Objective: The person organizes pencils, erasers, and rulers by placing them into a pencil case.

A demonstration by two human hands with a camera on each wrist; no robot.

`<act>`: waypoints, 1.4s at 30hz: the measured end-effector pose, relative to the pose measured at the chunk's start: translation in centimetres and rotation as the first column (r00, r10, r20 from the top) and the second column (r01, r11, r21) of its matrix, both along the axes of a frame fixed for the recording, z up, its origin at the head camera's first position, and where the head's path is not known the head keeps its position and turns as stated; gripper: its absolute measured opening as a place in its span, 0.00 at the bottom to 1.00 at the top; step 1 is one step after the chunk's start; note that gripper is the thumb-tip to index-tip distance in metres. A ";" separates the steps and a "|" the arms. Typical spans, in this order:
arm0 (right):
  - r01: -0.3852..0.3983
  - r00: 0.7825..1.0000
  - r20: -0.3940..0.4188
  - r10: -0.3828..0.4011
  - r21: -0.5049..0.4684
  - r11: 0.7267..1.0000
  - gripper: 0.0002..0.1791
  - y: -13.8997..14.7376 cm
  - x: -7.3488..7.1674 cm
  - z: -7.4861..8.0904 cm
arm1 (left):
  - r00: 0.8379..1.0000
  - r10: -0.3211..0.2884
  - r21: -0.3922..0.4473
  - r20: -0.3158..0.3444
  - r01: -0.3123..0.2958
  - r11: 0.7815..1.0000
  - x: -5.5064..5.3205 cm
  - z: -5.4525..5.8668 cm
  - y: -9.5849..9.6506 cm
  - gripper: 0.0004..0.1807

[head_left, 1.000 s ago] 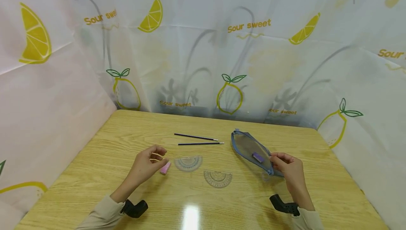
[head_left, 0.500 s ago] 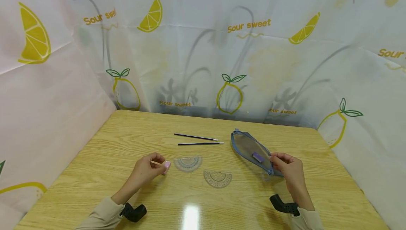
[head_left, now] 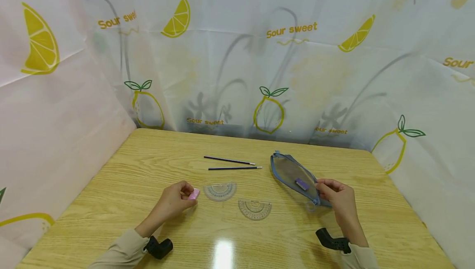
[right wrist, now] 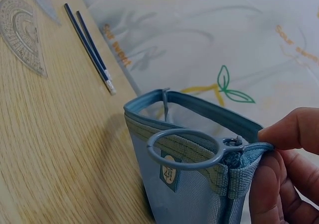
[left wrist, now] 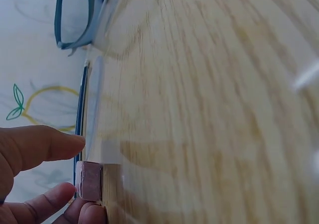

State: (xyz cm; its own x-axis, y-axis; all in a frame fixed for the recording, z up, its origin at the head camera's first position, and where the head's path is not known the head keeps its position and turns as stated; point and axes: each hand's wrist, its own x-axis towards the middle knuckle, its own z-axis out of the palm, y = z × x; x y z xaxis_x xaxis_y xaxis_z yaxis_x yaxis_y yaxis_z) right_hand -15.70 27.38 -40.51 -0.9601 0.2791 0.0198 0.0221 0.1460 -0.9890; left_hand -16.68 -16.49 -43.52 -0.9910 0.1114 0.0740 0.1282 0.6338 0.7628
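Observation:
On the table at the left lies a pink eraser [head_left: 193, 194]. My left hand [head_left: 178, 197] is around it: in the left wrist view the fingertips touch one side of the eraser [left wrist: 91, 180], while the thumb stands apart with a visible gap. At the right my right hand [head_left: 339, 195] pinches the zipper end of a blue mesh pencil pouch [head_left: 291, 170] between thumb and fingers. The pouch's mouth is spread, and a purple eraser [head_left: 302, 184] shows inside. A ring pull [right wrist: 184, 148] hangs at the pinched corner.
Two clear protractors [head_left: 220, 191] lie mid-table, one nearer to me. Two dark pencils [head_left: 235, 168] with white ends lie behind them. A lemon-print curtain [head_left: 237, 75] stands around the wooden table's [head_left: 282, 240] back and sides.
My left hand has come down to the pink eraser, and its thumb has shifted to the near side, leaving more of the eraser visible. The right hand and pouch have stayed in place.

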 end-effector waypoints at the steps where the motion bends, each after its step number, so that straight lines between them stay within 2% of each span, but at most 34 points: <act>1: 0.001 1.000 0.000 -0.001 0.002 1.000 0.14 0.0 0.0 0.0 | 1.000 0.001 -0.009 -0.003 -0.001 1.000 -0.1 -0.1 0.0 0.16; 10: -0.007 1.000 -0.012 0.006 -0.003 1.000 0.15 0.1 0.0 0.0 | 1.000 0.008 -0.047 -0.014 -0.009 0.999 -0.3 -0.2 0.1 0.17; 22: -0.010 1.000 -0.012 0.010 0.006 1.000 0.16 0.1 0.0 -0.1 | 1.000 0.002 -0.051 -0.023 -0.003 0.999 -0.2 0.0 -0.2 0.15; 26: -0.012 1.000 -0.010 0.012 0.011 1.000 0.16 0.1 0.0 -0.2 | 1.000 0.013 -0.045 -0.011 -0.013 0.999 0.1 0.4 -0.5 0.12; 32: -0.011 1.000 -0.006 0.011 0.013 1.000 0.15 0.1 -0.1 -0.3 | 1.000 -0.018 -0.020 -0.009 0.018 1.000 0.3 0.8 -0.8 0.10; 35: -0.009 1.000 -0.007 0.009 0.014 1.000 0.15 0.1 0.0 -0.2 | 1.000 -0.009 -0.007 -0.010 0.009 1.000 0.3 0.9 -0.9 0.09; 42: -0.007 1.000 -0.005 0.008 0.013 1.000 0.15 0.1 0.0 -0.1 | 0.999 0.003 0.006 -0.043 -0.003 1.000 0.2 1.2 -0.8 0.10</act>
State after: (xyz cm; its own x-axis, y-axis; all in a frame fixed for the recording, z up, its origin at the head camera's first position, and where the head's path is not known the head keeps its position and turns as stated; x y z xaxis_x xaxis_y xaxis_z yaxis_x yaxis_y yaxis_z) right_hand -15.68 27.43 -40.57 -0.9620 0.2716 0.0282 0.0158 0.1586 -0.9872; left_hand -16.52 -17.26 -42.28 -0.9873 0.1077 0.1169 0.1588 0.6300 0.7602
